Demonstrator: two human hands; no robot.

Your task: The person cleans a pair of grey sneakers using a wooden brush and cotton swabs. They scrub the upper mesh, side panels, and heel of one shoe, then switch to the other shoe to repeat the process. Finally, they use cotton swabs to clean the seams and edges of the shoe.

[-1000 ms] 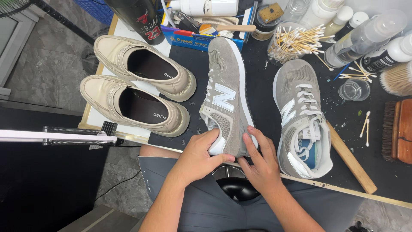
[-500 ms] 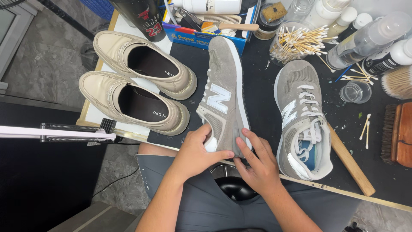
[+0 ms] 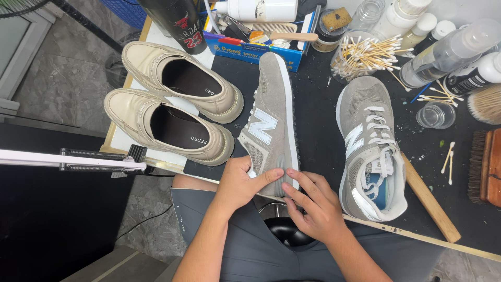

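My left hand (image 3: 241, 184) and right hand (image 3: 313, 204) are bare, forearms unsleeved; I wear plain dark grey shorts (image 3: 250, 250).
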